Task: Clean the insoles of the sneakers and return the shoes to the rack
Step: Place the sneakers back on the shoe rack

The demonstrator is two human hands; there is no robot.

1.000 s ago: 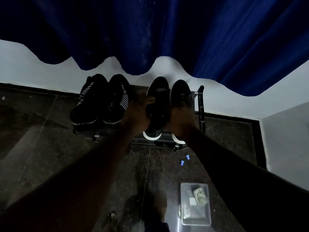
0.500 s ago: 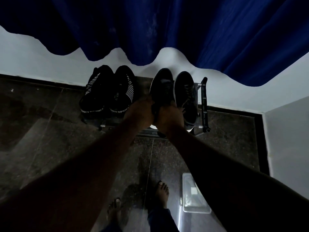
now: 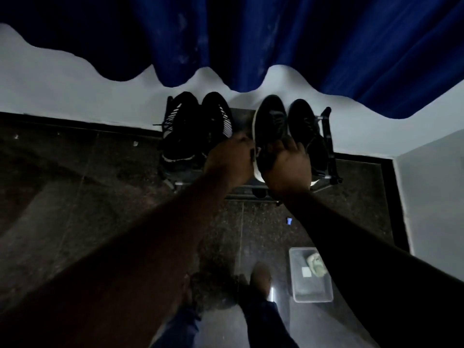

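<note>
Two pairs of shoes stand on a low metal rack against the wall. On the right are two black sneakers with white soles: the left one and the right one. My right hand grips the heel end of the left sneaker, fingers curled into its opening. On that sneaker's left side, at the white sole, sits my left hand with curled fingers. The insoles are hidden inside the shoes.
A black pair with white stripes fills the rack's left half. A clear plastic box with a cloth lies on the dark floor at the right, a small blue object beyond it. My feet stand below. A blue curtain hangs above.
My right hand shifted from the heel's front to its right side. The view drifted, so the rack sits further right in the picture. The sneaker stays on the rack.
</note>
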